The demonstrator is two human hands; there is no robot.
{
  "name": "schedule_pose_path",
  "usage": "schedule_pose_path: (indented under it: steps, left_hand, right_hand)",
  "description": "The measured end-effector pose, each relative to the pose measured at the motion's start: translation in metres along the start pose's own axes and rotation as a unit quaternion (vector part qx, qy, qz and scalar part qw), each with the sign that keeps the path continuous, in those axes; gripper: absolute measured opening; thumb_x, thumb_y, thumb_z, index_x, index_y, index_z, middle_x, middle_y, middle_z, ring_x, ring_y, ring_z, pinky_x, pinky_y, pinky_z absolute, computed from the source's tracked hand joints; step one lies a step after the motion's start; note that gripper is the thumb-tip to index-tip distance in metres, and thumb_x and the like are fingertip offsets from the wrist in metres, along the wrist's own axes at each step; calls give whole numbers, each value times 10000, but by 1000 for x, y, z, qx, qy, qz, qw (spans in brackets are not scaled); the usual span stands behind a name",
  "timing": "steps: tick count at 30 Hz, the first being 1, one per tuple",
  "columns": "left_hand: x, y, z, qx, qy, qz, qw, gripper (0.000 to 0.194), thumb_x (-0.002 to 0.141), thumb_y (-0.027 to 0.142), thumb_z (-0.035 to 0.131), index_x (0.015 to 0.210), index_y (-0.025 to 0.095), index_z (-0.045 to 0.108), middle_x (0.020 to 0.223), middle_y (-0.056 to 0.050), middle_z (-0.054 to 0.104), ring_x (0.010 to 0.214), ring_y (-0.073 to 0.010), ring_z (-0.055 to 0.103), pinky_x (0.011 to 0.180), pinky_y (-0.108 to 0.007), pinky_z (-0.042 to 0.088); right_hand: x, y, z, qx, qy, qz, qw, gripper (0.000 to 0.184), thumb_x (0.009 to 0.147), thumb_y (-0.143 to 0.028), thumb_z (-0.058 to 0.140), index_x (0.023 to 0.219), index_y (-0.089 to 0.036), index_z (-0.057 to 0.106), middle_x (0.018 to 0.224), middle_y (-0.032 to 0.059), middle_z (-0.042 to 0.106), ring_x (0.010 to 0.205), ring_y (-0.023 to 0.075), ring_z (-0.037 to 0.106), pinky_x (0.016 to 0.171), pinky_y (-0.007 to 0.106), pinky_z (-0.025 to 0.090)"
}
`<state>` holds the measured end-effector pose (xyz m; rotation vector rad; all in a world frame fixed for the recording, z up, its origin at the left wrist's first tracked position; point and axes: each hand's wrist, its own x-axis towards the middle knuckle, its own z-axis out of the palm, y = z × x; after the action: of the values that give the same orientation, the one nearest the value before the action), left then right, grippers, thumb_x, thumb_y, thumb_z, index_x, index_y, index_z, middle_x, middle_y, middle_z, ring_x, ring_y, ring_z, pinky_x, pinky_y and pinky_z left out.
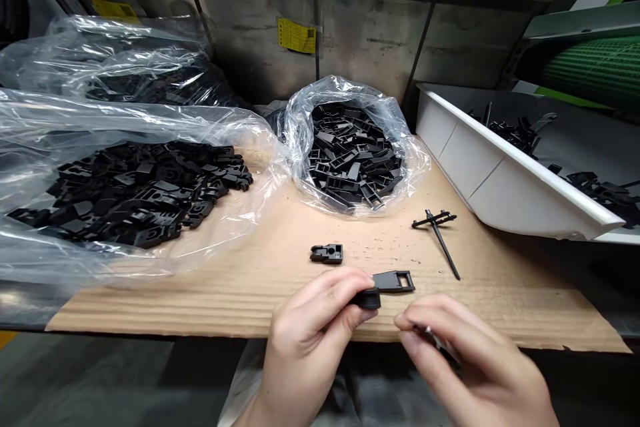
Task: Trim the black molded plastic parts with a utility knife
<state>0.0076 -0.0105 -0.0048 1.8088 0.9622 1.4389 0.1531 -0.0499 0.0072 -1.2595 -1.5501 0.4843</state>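
Now | left hand pinching black plastic clip between thumb and fingers, long axis almost level, loop end pointing right, over near edge of cardboard sheet | right hand pressed together on thin dark pin, just beside clip | loose black clip and T-shaped black part lying beyond

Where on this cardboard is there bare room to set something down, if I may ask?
Bare cardboard lies left of the small black clip, below the plastic bag. Another patch sits between the T-shaped black part and the white bin. The left hand and right hand crowd the front.
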Motion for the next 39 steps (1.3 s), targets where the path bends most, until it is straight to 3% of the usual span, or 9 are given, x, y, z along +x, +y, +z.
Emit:
schedule_pose_path:
  steps: [2, 5, 7, 17, 26, 32, 34, 37, 39]
  left_hand:
    - [0, 0, 0, 8, -9, 14, 1000, 314, 747, -18, 559, 921, 212, 683, 952, -10, 682, 896, -148, 638, 806, -173, 497]
    - [-3, -2, 0, 18, -12, 37, 999, 322, 767, -5, 540, 955, 220, 672, 996, -25, 673, 936, -174, 629, 845, -232, 490]
    - [-5, -3, 0, 22, -12, 45, 999, 332, 774, -1, 538, 982, 225, 663, 1019, -25, 665, 953, -178, 623, 860, -245, 485]
    - [-3, -3, -4, -23, -22, 28, 999, 315, 774, -1, 561, 968, 224, 666, 990, 4, 665, 947, -122, 617, 865, -149, 456]
    - [-7, -4, -3, -23, -24, 32, 999, 332, 755, -21, 559, 958, 215, 673, 972, 0, 673, 931, -126, 623, 848, -142, 461]
    - [-4, -7, -3, -19, -31, 19, 999, 344, 766, -22, 545, 974, 230, 650, 1004, 16, 650, 952, -110, 606, 860, -130, 443]
    - [-6, -7, -4, -22, -26, 11, 999, 388, 771, -16, 541, 1045, 249, 615, 1024, 22, 636, 949, -106, 603, 849, -133, 449]
    - [-8, -8, -4, -18, -32, 14, 999, 407, 781, -13, 530, 1094, 240, 592, 1047, 4, 618, 963, -117, 593, 856, -150, 450]
    - [-8, -8, -3, -18, -40, 27, 999, 368, 789, -18, 514, 1051, 218, 617, 1034, -9, 618, 972, -126, 587, 868, -165, 447]
  right_hand:
    - [9, 0, -3, 123, -59, 163, 977, 34, 735, -238, 614, 713, -214, 624, 612, -28, 576, 499, 76, 510, 439, 166, 384]
    - [22, 0, -2, 253, -143, 334, 897, 228, 712, -387, 635, 725, -162, 595, 536, -50, 509, 400, 26, 348, 378, 154, 263]
    - [26, -2, 0, 297, -183, 355, 867, 301, 704, -438, 636, 713, -149, 553, 520, -56, 497, 392, 18, 315, 386, 159, 241]
    - [29, 1, -2, 357, -224, 343, 839, 281, 611, -318, 749, 704, -143, 550, 569, -73, 438, 459, 10, 277, 385, 143, 160]
    - [25, 3, 2, 329, -217, 312, 865, 297, 734, -424, 625, 690, -147, 525, 556, -63, 453, 432, 23, 334, 421, 175, 250]
    - [22, 3, -4, 294, -220, 312, 876, 195, 764, -361, 613, 766, -175, 555, 599, -63, 493, 456, 21, 377, 429, 138, 296]
    - [15, 5, -7, 227, -178, 286, 914, 173, 765, -347, 608, 894, -231, 614, 700, -37, 563, 570, 63, 504, 513, 150, 402]
    - [-1, 7, -6, 66, -72, 158, 983, 281, 830, -330, 519, 1101, -295, 585, 995, 18, 624, 897, 157, 586, 768, 230, 464]
    - [-11, 9, -1, -13, -43, 66, 997, 292, 865, -297, 464, 1136, -268, 569, 1021, 44, 616, 939, 185, 580, 802, 257, 460]
